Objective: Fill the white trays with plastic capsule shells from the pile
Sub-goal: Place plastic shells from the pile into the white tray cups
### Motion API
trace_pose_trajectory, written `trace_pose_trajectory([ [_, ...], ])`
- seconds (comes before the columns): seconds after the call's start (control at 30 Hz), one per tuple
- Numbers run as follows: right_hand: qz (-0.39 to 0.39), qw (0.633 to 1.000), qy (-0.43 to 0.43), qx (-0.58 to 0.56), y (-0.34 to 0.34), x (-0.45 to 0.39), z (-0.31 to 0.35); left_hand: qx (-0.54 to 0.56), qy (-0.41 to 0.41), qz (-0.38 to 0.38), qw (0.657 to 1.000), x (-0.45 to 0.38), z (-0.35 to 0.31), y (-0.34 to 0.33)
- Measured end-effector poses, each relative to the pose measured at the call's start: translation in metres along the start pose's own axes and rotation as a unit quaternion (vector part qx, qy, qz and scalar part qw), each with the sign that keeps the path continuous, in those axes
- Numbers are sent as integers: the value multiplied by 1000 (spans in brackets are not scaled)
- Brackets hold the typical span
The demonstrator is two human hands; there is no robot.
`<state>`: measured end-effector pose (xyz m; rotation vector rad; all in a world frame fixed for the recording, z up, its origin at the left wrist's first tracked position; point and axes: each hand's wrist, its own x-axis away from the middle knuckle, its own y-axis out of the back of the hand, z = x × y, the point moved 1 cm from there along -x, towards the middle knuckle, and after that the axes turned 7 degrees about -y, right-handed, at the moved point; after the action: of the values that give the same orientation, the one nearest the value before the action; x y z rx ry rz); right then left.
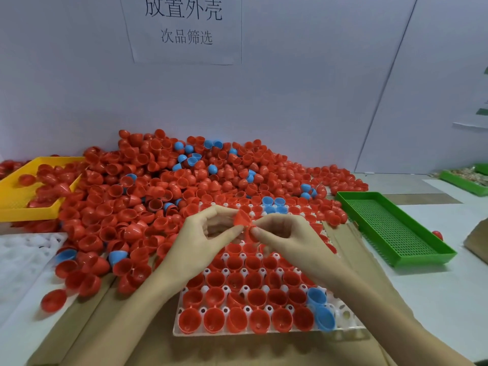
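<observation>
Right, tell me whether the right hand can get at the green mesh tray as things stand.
Probably yes, once freed: the green mesh tray lies open-topped on that side with nothing between. But the right hand is pinching a red shell together with the left hand.

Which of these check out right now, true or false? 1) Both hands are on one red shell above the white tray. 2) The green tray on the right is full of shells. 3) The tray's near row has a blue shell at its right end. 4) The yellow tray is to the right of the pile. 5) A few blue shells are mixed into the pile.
1) True: the left hand and right hand pinch one red shell above the white tray.
2) False: the green tray shows only its bare mesh floor.
3) True: a blue shell sits there.
4) False: the yellow tray lies left of the pile.
5) True: mostly red, some blue.
</observation>
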<state>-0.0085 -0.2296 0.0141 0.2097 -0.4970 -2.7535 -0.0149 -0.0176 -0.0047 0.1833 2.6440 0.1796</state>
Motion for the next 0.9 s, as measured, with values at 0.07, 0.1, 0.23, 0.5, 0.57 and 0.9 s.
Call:
trace_pose_trajectory([
  [0.07,-16,998,36,39,1,3,2,-15,-12,20,1000,0,-1,0],
  [0.1,-5,997,53,58,1,6,4,-27,-17,26,999,1,-1,0],
  [0.23,27,984,99,149,7,13,9,-45,-21,67,997,2,-1,2],
  [0.5,-35,974,35,223,62,60,-1,-73,-23,64,995,2,-7,4],
  [0.57,-45,971,28,232,78,79,-5,-91,-17,31,995,0,-6,8],
  [0.9,15,922,-18,387,89,123,-18,-117,18,-48,992,-4,1,21],
])
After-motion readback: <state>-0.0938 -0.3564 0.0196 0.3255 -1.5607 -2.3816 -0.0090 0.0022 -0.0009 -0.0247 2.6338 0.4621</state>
